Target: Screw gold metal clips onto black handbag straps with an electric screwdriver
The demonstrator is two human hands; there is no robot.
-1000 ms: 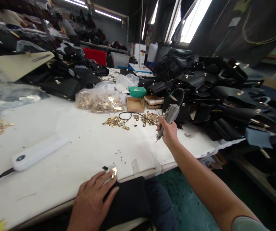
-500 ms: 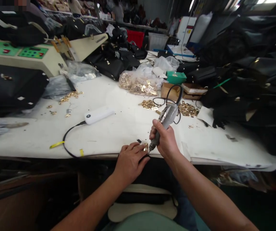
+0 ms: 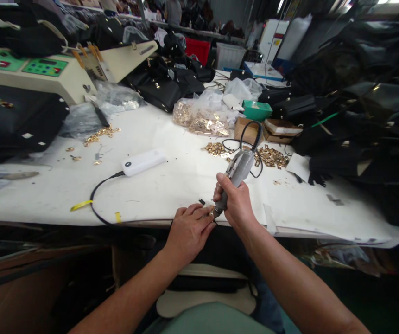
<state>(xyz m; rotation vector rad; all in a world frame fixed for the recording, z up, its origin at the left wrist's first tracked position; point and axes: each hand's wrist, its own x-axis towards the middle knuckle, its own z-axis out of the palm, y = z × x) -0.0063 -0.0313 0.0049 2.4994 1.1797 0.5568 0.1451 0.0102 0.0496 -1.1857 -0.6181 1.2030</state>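
My right hand (image 3: 237,202) is wrapped round a grey electric screwdriver (image 3: 241,166), its cord rising from the top. The tool tilts down to the left, and its tip meets a small gold metal fitting (image 3: 211,213) at the table's front edge. My left hand (image 3: 189,232) presses its fingers and thumb together about that fitting, covering most of it. Below the hands, black material (image 3: 229,239) hangs over my lap; its full shape is hidden. A small black piece (image 3: 202,202) lies just beyond my left fingers.
Beyond the hands lie piles of gold fittings (image 3: 272,157), a plastic bag of gold parts (image 3: 206,121) and a green box (image 3: 256,110). A white power bank (image 3: 145,162) with a black cable sits left. Black bags (image 3: 18,123) are heaped on both sides, beside a machine (image 3: 60,81).
The screwdriver has moved slightly down and left, its tip now on the gold fitting. My left hand has stayed nearly in place. The camera view has shifted slightly.
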